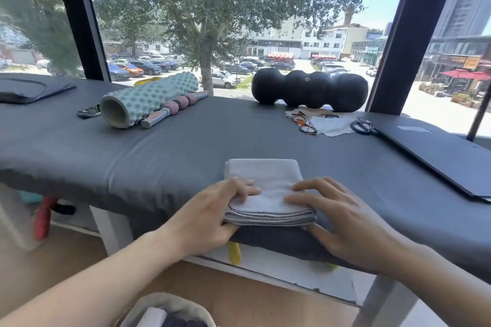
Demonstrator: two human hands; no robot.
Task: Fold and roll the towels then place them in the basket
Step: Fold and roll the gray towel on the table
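A light grey towel (pixel 265 180), folded into a thick rectangle, lies on the near edge of the dark grey padded table (pixel 186 146). My left hand (pixel 212 215) grips the towel's near left corner, fingers on top and thumb under the edge. My right hand (pixel 342 218) presses flat on the towel's near right side, fingers spread. A pale fabric basket (pixel 148 305) stands on the floor below, at the bottom edge of the view, with something white and something dark inside.
At the far side lie a mint foam roller (pixel 143 98), a pink massage stick (pixel 175 107), a black peanut roller (pixel 308 89), glasses (pixel 303 122) on white cloth, scissors (pixel 362 126) and a closed dark laptop (pixel 438 154). Window posts stand behind the table.
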